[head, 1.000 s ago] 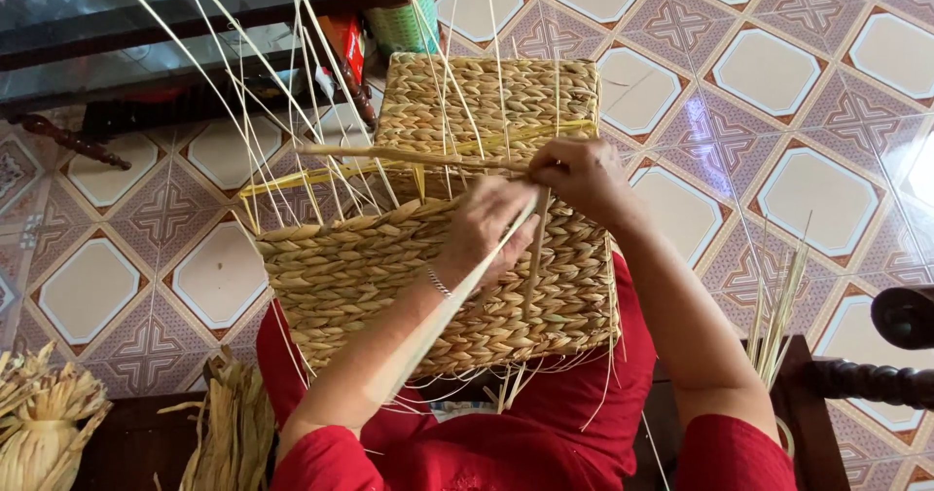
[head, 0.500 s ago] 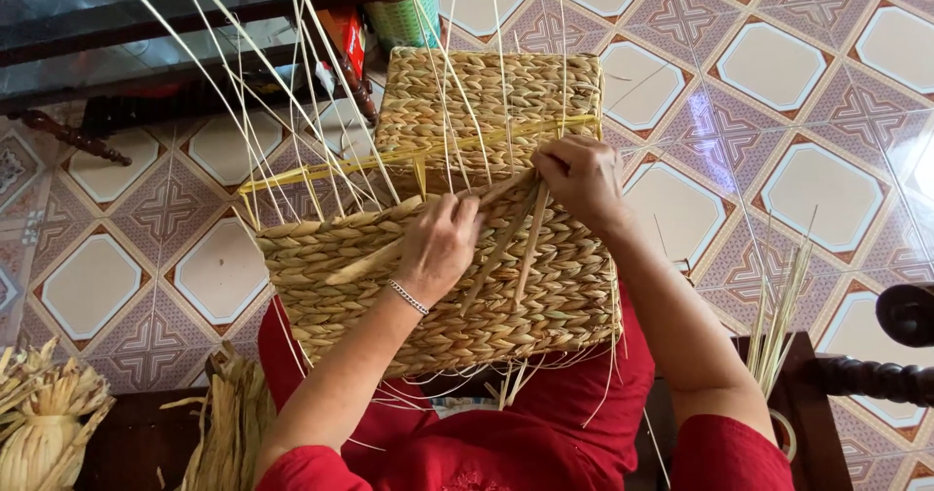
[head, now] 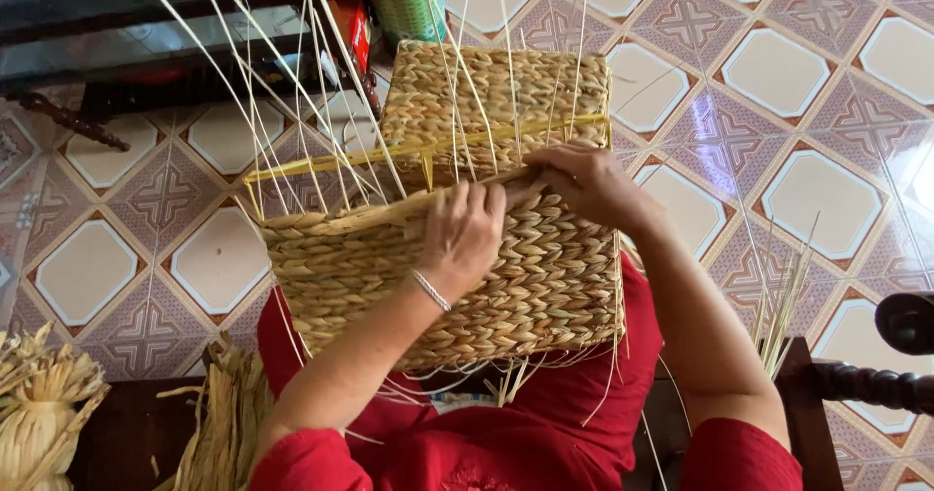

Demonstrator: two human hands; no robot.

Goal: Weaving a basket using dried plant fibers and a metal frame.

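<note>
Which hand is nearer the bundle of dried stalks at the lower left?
Left. The left hand presses the woven basket nearer the bundle; the right hand grips the rim farther away.

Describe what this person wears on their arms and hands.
Both arms are bare below short red sleeves at the shoulders. The left hand has a thin silvery bracelet at the wrist. The right hand shows no jewellery or glove. Neither hand is gloved.

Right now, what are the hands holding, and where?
Both hands, left and right, grip a flat straw strand along the basket top rim.
</note>
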